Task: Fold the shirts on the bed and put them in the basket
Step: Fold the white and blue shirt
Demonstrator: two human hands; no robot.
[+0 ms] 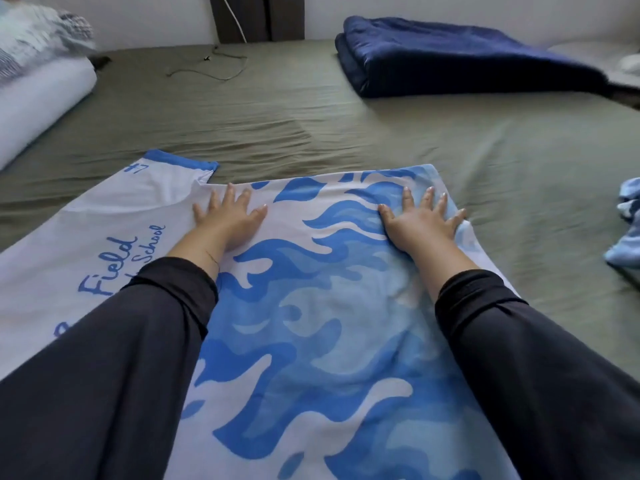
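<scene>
Smoothing: the shirt [311, 306] is pressed flat on the bed [381, 133] by left hand [230, 220] and right hand [420, 223], fingers spread, gripping nothing, so folds run straight.

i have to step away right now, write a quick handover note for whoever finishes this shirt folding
Left hand: open, flat on the white and blue shirt, near the sleeve.
Right hand: open, flat on the shirt's far right corner.
Shirt: spread on the green bed sheet; one side looks folded over, the blue-cuffed sleeve lies out to the left.
Another blue and white garment lies crumpled at the right edge.
Basket: not in view.
Done: smoothing, perhaps a first fold.
Left: finish folding, fold the other garment, put both in the basket.
</scene>
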